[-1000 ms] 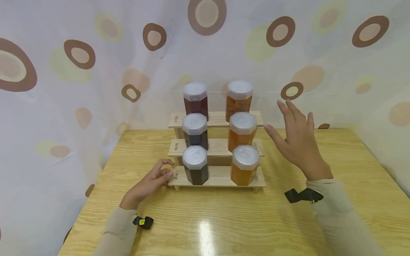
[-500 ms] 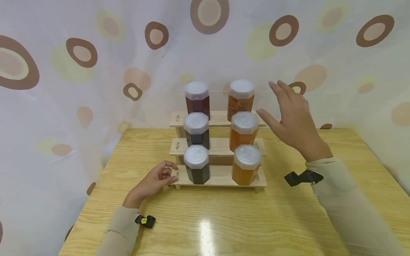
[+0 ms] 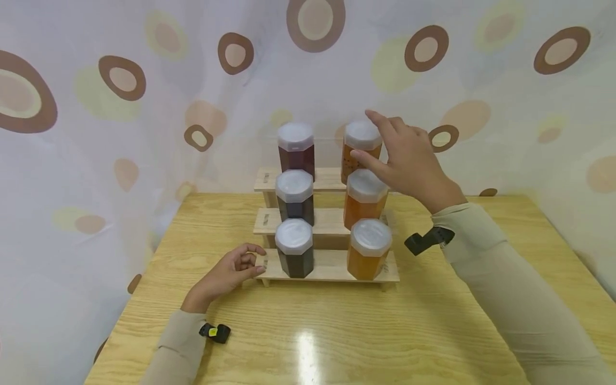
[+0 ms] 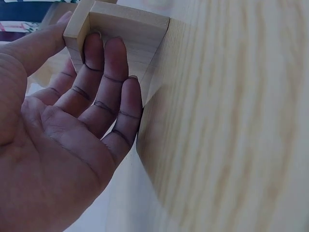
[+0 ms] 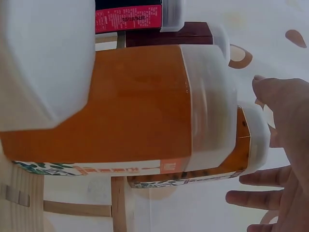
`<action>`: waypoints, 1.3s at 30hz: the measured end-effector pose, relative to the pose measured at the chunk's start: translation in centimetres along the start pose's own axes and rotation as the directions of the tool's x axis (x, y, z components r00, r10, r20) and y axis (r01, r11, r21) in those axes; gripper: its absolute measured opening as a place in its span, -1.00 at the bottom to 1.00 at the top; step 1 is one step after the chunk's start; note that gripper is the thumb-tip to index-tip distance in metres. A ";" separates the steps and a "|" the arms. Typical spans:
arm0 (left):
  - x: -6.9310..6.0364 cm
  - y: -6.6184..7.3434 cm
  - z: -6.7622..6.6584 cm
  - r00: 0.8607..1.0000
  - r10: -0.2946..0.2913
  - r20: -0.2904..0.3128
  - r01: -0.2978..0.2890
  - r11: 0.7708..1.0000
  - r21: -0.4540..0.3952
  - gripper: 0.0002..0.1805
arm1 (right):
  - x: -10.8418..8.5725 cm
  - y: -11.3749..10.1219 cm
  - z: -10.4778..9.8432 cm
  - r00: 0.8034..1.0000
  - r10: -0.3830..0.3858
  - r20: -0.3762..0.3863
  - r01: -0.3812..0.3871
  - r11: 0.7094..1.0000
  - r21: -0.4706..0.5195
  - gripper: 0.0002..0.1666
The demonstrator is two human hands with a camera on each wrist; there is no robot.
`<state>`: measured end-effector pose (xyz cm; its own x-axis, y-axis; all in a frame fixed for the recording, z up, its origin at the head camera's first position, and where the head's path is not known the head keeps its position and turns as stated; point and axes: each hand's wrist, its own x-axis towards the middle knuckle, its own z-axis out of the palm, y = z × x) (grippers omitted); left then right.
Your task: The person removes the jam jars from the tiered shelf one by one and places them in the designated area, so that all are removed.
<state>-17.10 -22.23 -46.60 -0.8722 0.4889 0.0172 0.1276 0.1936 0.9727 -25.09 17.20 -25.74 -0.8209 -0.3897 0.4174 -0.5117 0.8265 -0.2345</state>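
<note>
My left hand [image 3: 223, 275] grips the left end of the bottom shelf of a three-step wooden rack [image 3: 329, 266]. In the left wrist view the thumb of this hand [image 4: 72, 130] lies over the board [image 4: 128, 29] and its fingers curl against it. My right hand [image 3: 414, 163] hovers with spread fingers by the lid of the back right jar [image 3: 358, 137], its thumb in front of the jar; contact cannot be told. The right wrist view shows that hand [image 5: 295, 140] beside the lid [image 5: 258, 140], fingers apart.
Below the right hand stand the middle right orange jar [image 3: 363, 208] and front right amber jar [image 3: 367, 262]. Three dark jars form the left column: back [image 3: 297, 160], middle [image 3: 295, 208], front [image 3: 295, 262]. A patterned cloth [image 3: 269, 96] hangs behind the wooden table [image 3: 269, 331].
My right hand has moved up and then left from beside the rack to the back right jar. The left hand remains at the rack's end. The jars have not moved.
</note>
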 end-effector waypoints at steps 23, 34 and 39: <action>0.0 0.0 -0.1 1.000 0.014 0.010 -0.014 0.999 -0.039 -0.52 | 2.5 1.2 1.4 0.984 0.074 0.160 -0.096 0.985 0.140 0.02; 0.0 -0.1 -0.1 1.000 0.022 0.004 -0.021 0.998 -0.054 -0.52 | 2.2 0.9 1.9 0.995 0.091 0.044 -0.098 0.976 0.192 -0.06; 0.0 -0.2 -0.1 1.000 0.021 0.003 -0.021 0.998 -0.052 -0.52 | 2.0 0.7 1.8 0.998 0.068 0.019 -0.070 0.980 0.187 -0.05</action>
<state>-17.18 -22.40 -46.80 -0.8681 0.4950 0.0367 0.1209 0.1392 0.9829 -27.61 16.28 -26.66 -0.8583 -0.3404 0.3840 -0.4912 0.7614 -0.4230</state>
